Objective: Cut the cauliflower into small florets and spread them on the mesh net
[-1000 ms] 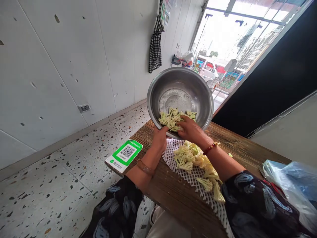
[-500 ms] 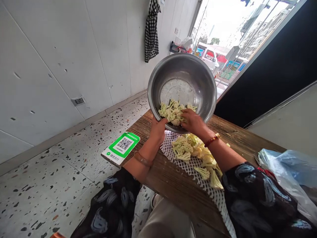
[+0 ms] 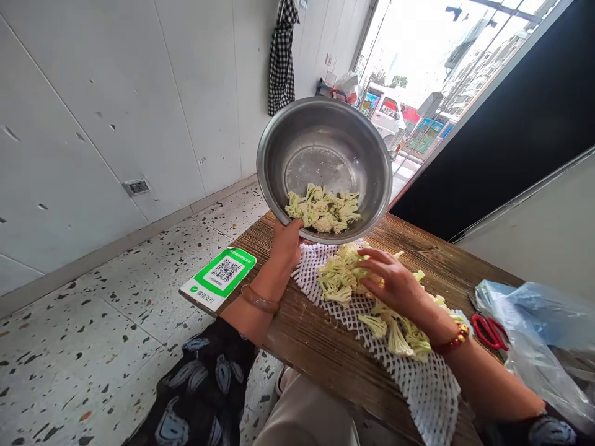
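Observation:
My left hand [image 3: 287, 241] grips the near rim of a metal basin [image 3: 320, 139], thumb over the edge. The basin is tilted toward me above the table. Several cauliflower florets [image 3: 323, 209] lie in its lower part. My right hand [image 3: 390, 282] is outside the basin, over a pile of cauliflower pieces [image 3: 337, 279] on a white foam net [image 3: 344, 314]. Its fingers are apart and stretched out, with the fingertips at the pile. Part of the pile is hidden under this hand.
The wooden table [image 3: 297, 344] carries a green QR-code card [image 3: 225, 272] at its left corner. On the right are red-handled scissors [image 3: 490, 331] and a clear plastic bag [image 3: 525, 322]. A checked cloth [image 3: 282, 62] hangs on the wall behind.
My right hand has come out of the basin and moved down and right to the cauliflower pile. The basin has shifted slightly left in view. The scissors now show.

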`<state>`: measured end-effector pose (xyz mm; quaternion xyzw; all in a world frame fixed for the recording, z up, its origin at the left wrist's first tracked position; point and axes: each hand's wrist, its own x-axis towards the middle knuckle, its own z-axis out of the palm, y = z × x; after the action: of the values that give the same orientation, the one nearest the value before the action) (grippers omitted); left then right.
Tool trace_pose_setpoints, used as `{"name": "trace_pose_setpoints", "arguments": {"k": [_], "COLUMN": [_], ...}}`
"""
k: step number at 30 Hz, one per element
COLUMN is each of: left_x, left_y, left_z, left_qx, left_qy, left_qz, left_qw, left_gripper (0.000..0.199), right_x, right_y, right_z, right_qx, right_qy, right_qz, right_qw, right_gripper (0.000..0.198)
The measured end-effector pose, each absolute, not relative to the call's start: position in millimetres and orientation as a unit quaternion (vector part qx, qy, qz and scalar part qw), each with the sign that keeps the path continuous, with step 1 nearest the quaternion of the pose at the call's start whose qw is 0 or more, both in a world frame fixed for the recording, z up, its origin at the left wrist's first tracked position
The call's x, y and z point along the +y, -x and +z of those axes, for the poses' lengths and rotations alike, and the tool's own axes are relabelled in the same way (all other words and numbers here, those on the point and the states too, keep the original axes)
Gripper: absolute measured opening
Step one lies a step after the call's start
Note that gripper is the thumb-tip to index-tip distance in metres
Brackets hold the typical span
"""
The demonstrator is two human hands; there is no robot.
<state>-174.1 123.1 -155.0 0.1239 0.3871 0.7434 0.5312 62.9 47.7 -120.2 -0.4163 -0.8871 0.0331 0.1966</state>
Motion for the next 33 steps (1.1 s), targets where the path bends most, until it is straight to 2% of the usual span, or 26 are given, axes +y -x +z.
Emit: {"name": "trace_pose_setpoints", "arguments": {"k": [3,6,8,12,15,18,19,24,30,33], "left_x": [124,123,123,122,119,117,116,116,117,117], "left_y": [176,175,174,171,168,167,167,168,171,172], "left_z": [-157,-158,-159,-159,-157,-155,-154,-152,-156,-159], "left_qx": [0.388,0.376,0.373,0.385,0.363,0.355,0.355,0.357,0.375,0.389], "left_qy": [-0.128,-0.146,-0.151,-0.143,-0.155,-0.170,-0.171,-0.159,-0.161,-0.168], "left_qz": [0.748,0.749,0.748,0.736,0.733,0.728,0.729,0.732,0.716,0.711], "left_qw": [0.523,0.526,0.528,0.537,0.554,0.561,0.560,0.559,0.566,0.561], "left_gripper": [0.034,0.033,0.034,0.036,0.039,0.036,0.035,0.036,0.038,0.037], "right_x": [38,37,42,68,101,134,143,157,145,147], "right_y": [-60,-58,-60,-61,-54,-45,-43,-41,-35,-32], "right_z": [-122,-109,-98,-86,-85,-88,-89,-93,-95,-98], "right_qx": [-0.909,-0.915,-0.907,-0.873,-0.853,-0.849,-0.849,-0.847,-0.873,-0.869], "right_qy": [0.399,0.392,0.407,0.450,0.470,0.487,0.488,0.482,0.474,0.486], "right_qz": [0.018,0.035,0.046,0.016,-0.022,-0.040,-0.037,-0.020,-0.045,-0.034], "right_qw": [0.117,0.085,0.097,0.188,0.225,0.202,0.198,0.223,0.106,0.088], "right_gripper": [0.034,0.041,0.037,0.033,0.047,0.068,0.069,0.029,0.020,0.015]}}
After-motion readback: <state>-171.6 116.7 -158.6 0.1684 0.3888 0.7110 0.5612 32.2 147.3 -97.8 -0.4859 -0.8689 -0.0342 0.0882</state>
